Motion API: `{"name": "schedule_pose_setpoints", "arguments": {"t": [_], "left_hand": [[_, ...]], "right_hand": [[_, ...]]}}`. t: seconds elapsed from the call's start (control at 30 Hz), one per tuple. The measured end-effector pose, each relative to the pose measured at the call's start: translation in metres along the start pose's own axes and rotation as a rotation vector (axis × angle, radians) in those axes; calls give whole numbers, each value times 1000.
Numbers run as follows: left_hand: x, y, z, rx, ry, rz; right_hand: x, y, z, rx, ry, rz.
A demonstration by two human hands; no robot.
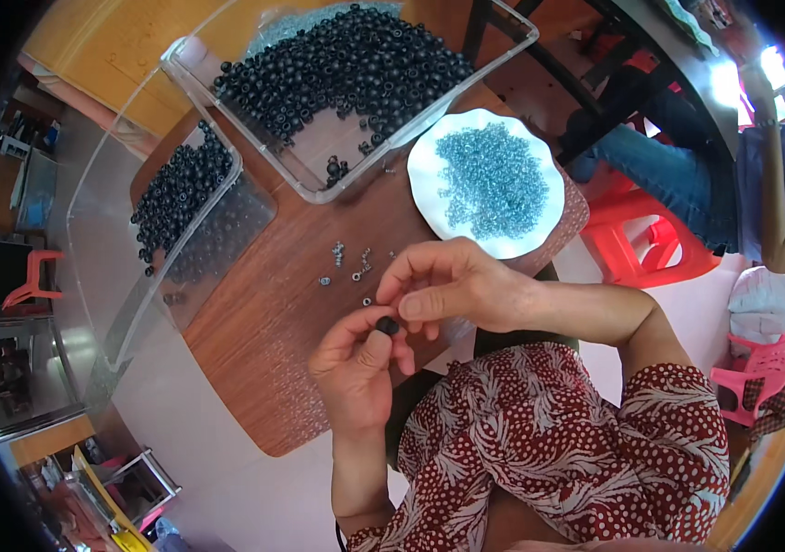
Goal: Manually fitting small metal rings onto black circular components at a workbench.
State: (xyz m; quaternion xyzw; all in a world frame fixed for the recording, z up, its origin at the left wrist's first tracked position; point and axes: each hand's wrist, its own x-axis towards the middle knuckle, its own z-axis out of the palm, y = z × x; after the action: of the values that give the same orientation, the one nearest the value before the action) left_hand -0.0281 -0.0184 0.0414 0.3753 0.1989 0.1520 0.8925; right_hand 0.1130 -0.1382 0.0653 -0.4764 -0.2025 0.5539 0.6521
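Observation:
My left hand (pixel 355 368) pinches a small round black part (pixel 387 325) between thumb and forefinger, just above the near edge of the brown wooden table. Close beside it, my right hand (pixel 470 290) is bent inward with thumb and fingertips together; what they hold, if anything, is hidden. A white wavy-rimmed plate (pixel 423 175) lies beyond my right hand, heaped with tiny shiny bluish-clear pieces (pixel 493 179). Several small metallic pieces (pixel 338 254) are scattered on the tabletop past my fingertips.
A clear plastic bin (pixel 305 195) full of round black parts (pixel 346 74) stands at the far side. Another clear bin (pixel 227 198) with similar parts is at the left. A red plastic stool (pixel 627 244) and a seated person's jeans (pixel 659 170) are at the right.

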Motion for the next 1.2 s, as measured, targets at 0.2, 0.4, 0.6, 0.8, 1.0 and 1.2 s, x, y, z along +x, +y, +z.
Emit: {"name": "schedule_pose_setpoints", "arguments": {"t": [0.2,0.4,0.6,0.8,1.0,1.2], "left_hand": [[2,4,4,124,21,71],[-13,2,6,200,-17,158],[-15,9,16,182,148,148],[17,87,19,740,436,716],[78,160,-37,977,575,863],[89,131,-19,1247,640,1039]], "right_hand": [[1,-7,3,-186,6,-42],[1,6,14,-249,10,-116],[1,3,25,-652,67,-338],[10,-70,2,-843,153,-836],[67,-151,-37,-1080,299,-621],[139,-145,-92,-1583,89,-534]]}}
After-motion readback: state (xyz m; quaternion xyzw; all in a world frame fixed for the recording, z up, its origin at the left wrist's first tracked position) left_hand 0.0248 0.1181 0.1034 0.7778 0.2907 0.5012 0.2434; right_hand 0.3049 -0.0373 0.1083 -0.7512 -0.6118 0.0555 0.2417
